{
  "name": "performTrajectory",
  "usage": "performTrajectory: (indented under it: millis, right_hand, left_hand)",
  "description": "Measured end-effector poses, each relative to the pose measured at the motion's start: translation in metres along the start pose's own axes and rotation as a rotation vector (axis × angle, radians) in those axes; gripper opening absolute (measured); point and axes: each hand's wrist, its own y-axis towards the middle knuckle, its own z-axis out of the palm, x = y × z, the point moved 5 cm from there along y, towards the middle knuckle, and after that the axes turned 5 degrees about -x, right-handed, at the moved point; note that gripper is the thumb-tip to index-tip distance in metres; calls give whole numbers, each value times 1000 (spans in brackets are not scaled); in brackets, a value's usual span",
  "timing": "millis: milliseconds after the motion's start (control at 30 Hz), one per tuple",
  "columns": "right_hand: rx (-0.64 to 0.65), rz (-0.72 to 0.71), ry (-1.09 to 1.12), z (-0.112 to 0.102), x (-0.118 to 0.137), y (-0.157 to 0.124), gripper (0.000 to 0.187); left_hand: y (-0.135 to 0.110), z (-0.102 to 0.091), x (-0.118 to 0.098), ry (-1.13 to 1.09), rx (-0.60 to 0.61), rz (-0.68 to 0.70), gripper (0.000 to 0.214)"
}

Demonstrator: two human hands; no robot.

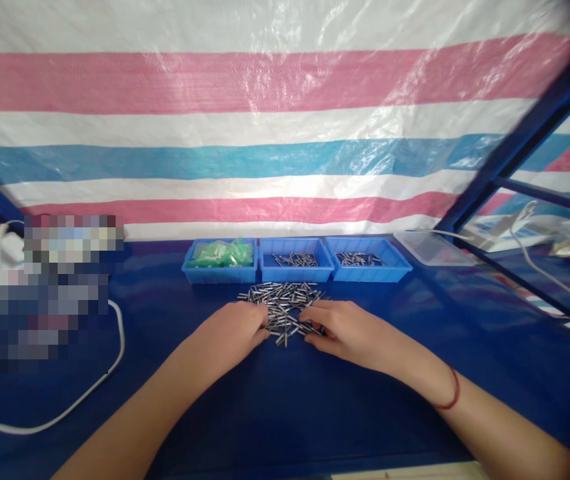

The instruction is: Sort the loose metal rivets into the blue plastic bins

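A loose pile of thin, shiny metal pins (285, 293) lies on the blue tabletop (285, 413), pointing in many directions. My left hand (239, 327) is at the pile's left edge, fingers curled together and thumb close beside them; the back of the hand hides whatever is in its fingertips. On the right edge rests my right hand (337, 327), its bent fingers and thumb apart, with dark pins visible between and beneath them. A red cord circles the right wrist. Just behind the pile, the middle blue bin (297, 273) holds more pins.
The left blue bin (219, 275) contains green plastic bags (222, 253); the right blue bin (369, 273) has pins in it. A clear plastic lid (435, 250) lies farther right. A white cable (65, 420) loops across the left side. Striped sheeting (265, 80) hangs behind.
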Motion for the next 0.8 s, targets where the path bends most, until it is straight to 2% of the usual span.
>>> performTrajectory:
  millis: [233, 433, 533, 800]
  right_hand:
    - [-94, 7, -73, 2, -4, 11, 13]
    - [-192, 48, -63, -16, -2, 39, 14]
    - [-268, 53, 1, -19, -1, 47, 17]
    - [-306, 57, 113, -4, -7, 37, 16]
  left_hand:
    - [9, 10, -3, 45, -111, 44, 10]
    - [10, 8, -4, 96, -112, 28, 8]
    - [10, 7, -4, 118, -127, 18, 8]
    - [14, 8, 3, 59, -181, -10, 12]
